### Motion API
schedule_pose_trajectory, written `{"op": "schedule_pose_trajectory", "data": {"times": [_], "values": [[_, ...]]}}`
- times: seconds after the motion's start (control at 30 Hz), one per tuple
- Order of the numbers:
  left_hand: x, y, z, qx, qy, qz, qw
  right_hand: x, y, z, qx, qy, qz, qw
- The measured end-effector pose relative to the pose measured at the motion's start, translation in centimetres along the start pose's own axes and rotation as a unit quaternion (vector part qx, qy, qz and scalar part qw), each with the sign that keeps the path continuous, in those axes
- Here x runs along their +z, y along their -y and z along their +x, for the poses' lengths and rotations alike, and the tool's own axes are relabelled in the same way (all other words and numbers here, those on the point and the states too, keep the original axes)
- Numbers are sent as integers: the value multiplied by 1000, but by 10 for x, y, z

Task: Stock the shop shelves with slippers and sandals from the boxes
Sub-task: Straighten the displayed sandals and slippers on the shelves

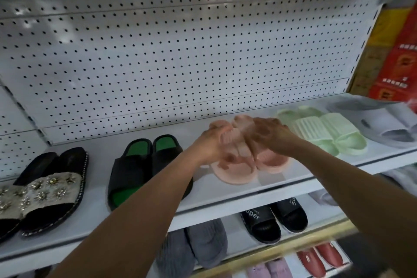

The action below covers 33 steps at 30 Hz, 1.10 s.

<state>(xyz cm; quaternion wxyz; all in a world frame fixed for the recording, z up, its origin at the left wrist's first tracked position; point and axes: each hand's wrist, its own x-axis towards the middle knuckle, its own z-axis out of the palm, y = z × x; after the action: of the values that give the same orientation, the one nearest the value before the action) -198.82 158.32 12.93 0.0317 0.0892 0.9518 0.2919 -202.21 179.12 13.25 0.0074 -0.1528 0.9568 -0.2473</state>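
A pair of pink slippers (239,174) lies on the top white shelf (144,219), toes toward me. My left hand (212,144) grips the strap of the left pink slipper, fingers curled under it. My right hand (270,135) holds the strap of the right pink slipper from above. Both hands are blurred by motion. To the right of them sits a pale green pair (327,133), to the left a black pair with green insoles (144,165).
A black pair with jewelled straps (40,192) sits far left, and a grey-white pair (388,124) far right. A pegboard back panel (180,52) rises behind. Lower shelves hold grey, black, lilac and red slippers. Red and yellow cartons (397,56) stand at the upper right.
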Motion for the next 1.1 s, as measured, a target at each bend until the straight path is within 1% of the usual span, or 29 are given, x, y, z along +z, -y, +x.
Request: {"op": "schedule_pose_trajectory", "data": {"times": [0.1,0.27,0.43,0.53,0.6,0.67,0.73,0.83,0.93,1.0,1.03,1.1], "values": [[2,2,3,-4,-1,13,1000,-1,-3,3,-16,10,-5,1000],[5,9,1,11,-11,43,999,3,-14,4,-20,-9,-1,1000],[5,10,2,9,-5,44,999,7,-12,3,-24,-11,0,1000],[4,10,2,10,5,57,998,13,-12,2,-10,-5,4,1000],[5,4,1,16,-13,52,998,16,-12,-5,-19,-35,6,999],[6,-6,2,40,-55,47,997,14,-19,-15,-23,-75,23,997],[11,-19,5,72,-88,30,993,9,-33,-25,-21,-105,41,993],[20,-46,15,117,-92,20,989,-11,-67,-31,-40,-155,27,987],[35,-79,31,129,-84,5,988,-39,-106,-28,-51,-212,13,976],[50,-103,46,123,-81,7,989,-59,-134,-27,-47,-242,5,969],[59,-116,55,116,-72,7,991,-69,-149,-25,-44,-240,-1,970],[77,-139,72,98,-47,2,994,-84,-178,-20,-33,-200,-10,979]]}}
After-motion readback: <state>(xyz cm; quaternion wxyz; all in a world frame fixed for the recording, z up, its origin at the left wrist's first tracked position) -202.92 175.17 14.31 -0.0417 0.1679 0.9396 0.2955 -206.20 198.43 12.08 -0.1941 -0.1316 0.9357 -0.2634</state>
